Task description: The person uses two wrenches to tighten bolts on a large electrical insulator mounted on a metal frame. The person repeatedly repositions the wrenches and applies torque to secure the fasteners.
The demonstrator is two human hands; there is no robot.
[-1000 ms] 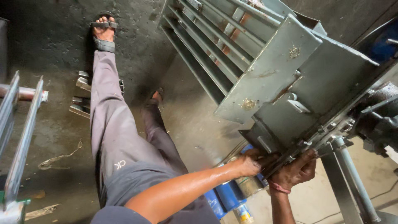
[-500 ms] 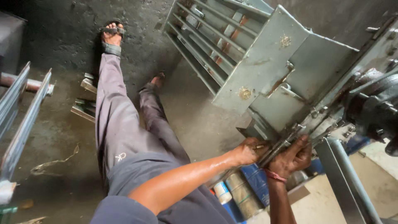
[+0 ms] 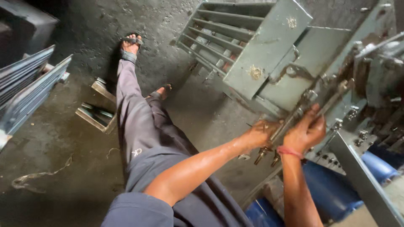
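Both hands are up against the lower edge of a grey-green metal machine (image 3: 290,63), working at a long, thin metal bar (image 3: 313,110) that runs slantwise along its frame. The left hand (image 3: 261,133) is closed around the bar's lower end, fingers curled tight, with 2 brass-coloured bolts (image 3: 267,156) sticking down just below it. The right hand (image 3: 306,132) grips the same bar a little higher up, thumb pressed along it, a red band (image 3: 289,151) around the wrist. The bar lies against the machine's flat panel, between the 2 hands and on up toward the bolted housing at the right. The person sits on the dark concrete floor (image 3: 67,168) with legs in grey trousers (image 3: 139,126) stretched out, one sandalled foot (image 3: 129,44) far forward. A slatted metal grille (image 3: 219,35) leans behind the machine, a stack of ribbed metal sheets (image 3: 25,90) sits at the left, and a blue drum (image 3: 336,193) lies beneath the frame.
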